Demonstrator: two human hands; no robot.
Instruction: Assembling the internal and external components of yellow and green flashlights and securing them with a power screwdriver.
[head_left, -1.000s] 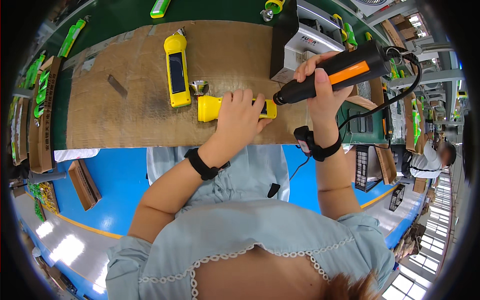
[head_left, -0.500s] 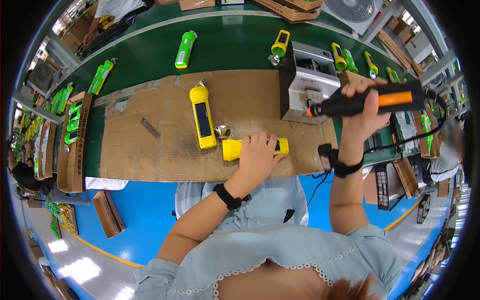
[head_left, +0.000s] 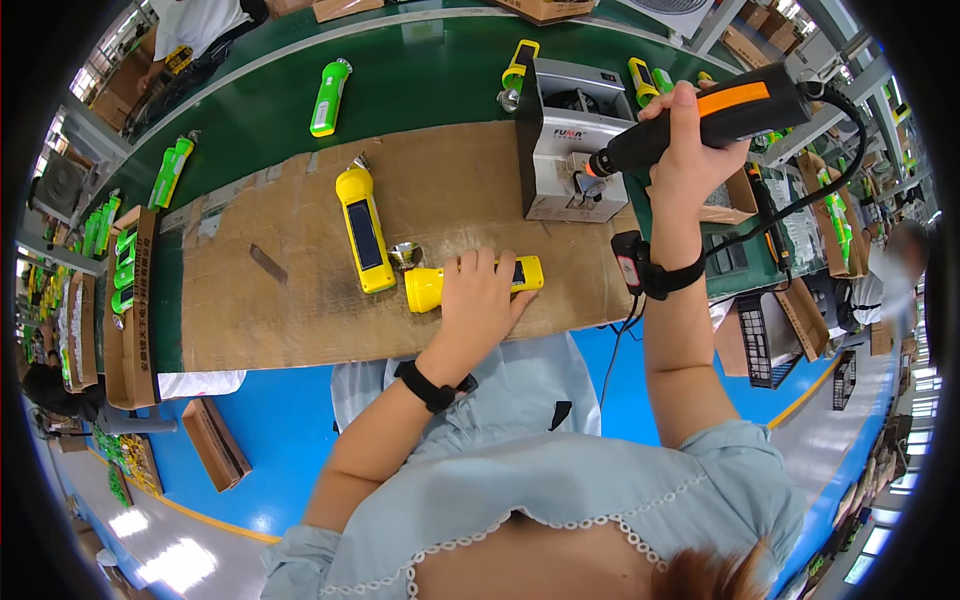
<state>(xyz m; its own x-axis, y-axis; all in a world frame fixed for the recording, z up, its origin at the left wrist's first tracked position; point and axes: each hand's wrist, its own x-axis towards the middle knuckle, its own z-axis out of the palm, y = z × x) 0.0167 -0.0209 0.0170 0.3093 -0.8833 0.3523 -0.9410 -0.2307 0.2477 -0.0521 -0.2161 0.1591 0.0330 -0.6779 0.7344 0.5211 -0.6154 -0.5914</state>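
My left hand (head_left: 478, 300) is closed over a yellow flashlight (head_left: 425, 289) lying sideways on a cardboard sheet; its dark panel shows partly past my fingers. Beside its wide end sits a shiny silver reflector (head_left: 405, 256). A second yellow flashlight (head_left: 367, 235) with a long dark panel lies to the left, a silver piece at its far end. Raised at the right, my right hand (head_left: 690, 160) grips a black and orange electric screwdriver (head_left: 735, 110). The driver's tip points left, at the front of a silver and black screw feeder (head_left: 580, 150).
The worn cardboard sheet (head_left: 250, 320) covers the near bench, with a small metal strip (head_left: 268, 264) on it. A green flashlight (head_left: 328, 100) lies on the green bench behind. At left stands a long carton (head_left: 130, 350) of green flashlights. A black cable (head_left: 800, 205) hangs from the screwdriver.
The whole view has shifted, so the bench appears farther left and slightly higher. The screwdriver's tip has risen relative to the feeder's front. My left hand stays on the flashlight.
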